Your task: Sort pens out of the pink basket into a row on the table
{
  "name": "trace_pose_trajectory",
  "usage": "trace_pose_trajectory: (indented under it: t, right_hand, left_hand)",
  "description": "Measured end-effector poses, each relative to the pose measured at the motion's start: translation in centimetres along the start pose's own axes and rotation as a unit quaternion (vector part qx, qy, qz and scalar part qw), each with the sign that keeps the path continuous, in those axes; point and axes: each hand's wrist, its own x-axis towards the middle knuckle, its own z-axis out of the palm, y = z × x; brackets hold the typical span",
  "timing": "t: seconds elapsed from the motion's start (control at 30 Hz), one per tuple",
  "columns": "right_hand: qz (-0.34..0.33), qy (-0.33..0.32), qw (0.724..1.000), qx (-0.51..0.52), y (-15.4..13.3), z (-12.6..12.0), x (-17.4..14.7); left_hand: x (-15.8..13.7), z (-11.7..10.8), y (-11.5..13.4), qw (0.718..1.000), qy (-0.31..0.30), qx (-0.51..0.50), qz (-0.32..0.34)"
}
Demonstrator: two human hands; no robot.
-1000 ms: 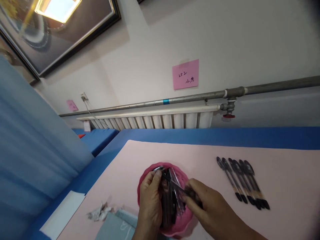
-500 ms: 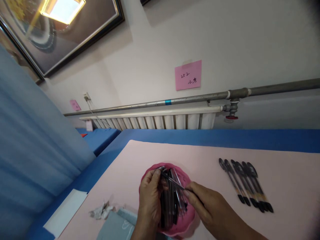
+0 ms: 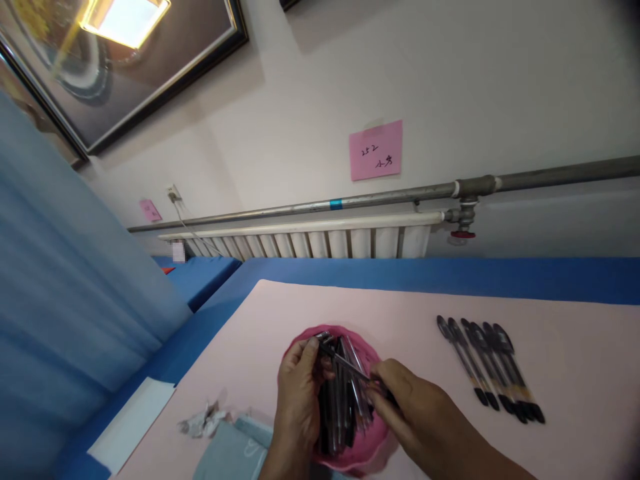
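At six o'clock, a pink bowl (image 3: 374, 437) with a wavy rim holds a heap of glossy, slender pens (image 3: 337, 417), some clear-barrelled, some dark. Over it slants one slim dark pen (image 3: 345, 363) — the left hand (image 3: 299, 397) has a narrow grip, thumb and fingers pinching its upper end, while the right hand (image 3: 417, 403) curls its grip around the lower end. One forearm rises from six o'clock, the other slopes in from five. Toward four, six dark-tipped pens (image 3: 490, 370) lie side by side on a smooth pink sheet (image 3: 400, 317); at seven sits a crumpled whitish wad (image 3: 203, 423).
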Motion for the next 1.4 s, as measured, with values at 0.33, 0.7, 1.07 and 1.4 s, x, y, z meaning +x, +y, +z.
trace_pose_trajectory:
  t: [0.33, 0.7, 1.07, 1.4]
  right_hand:
    - [0.001, 0.001, 1.000, -0.004, 0.0, 0.0, 0.0]
    - [0.020, -0.011, 1.000, -0.021, -0.1, -0.1, 0.0]
    - [0.016, -0.021, 1.000, -0.016, 0.5, 0.4, -0.1]
    - [0.115, -0.016, 0.984, 0.133, 0.3, 0.2, 0.6]
  left_hand:
    - [-0.1, 0.0, 0.1, 1.000, 0.001, 0.000, -0.005]
    - [-0.3, 0.1, 0.1, 1.000, -0.007, 0.004, -0.008]
    - [-0.6, 0.2, -0.3, 0.999, -0.016, 0.045, -0.009]
    - [0.5, -1.7, 1.9, 0.976, 0.027, 0.201, 0.080]
